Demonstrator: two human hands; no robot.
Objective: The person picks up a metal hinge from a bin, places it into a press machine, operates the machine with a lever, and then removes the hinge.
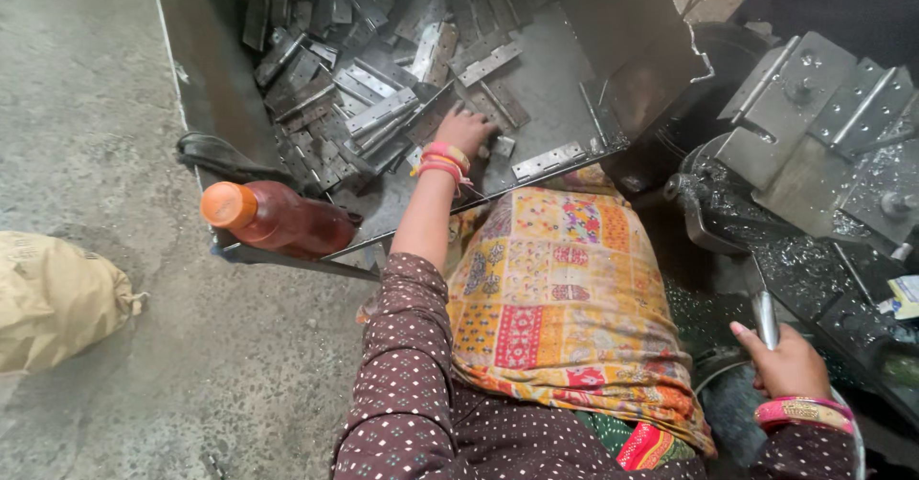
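Observation:
My left hand (pixel 466 132) reaches into a large grey metal tray (pixel 206 78) and rests on a pile of flat metal hinges (pixel 373 107), its fingers bent over one hinge; I cannot tell whether it grips it. Pink and orange bangles ring that wrist. My right hand (pixel 785 360) is closed around a shiny metal lever handle (pixel 766 315) at the lower right, beside a dark machine (pixel 814 135). A patterned orange and yellow cloth (pixel 560 289) covers my lap between the two arms.
An orange-capped bottle of reddish liquid (pixel 278 217) lies on the tray's near edge. A tan sack (pixel 53 298) sits on the concrete floor at left. Metal plates and a jig with shavings are on the machine (pixel 823 107) at right.

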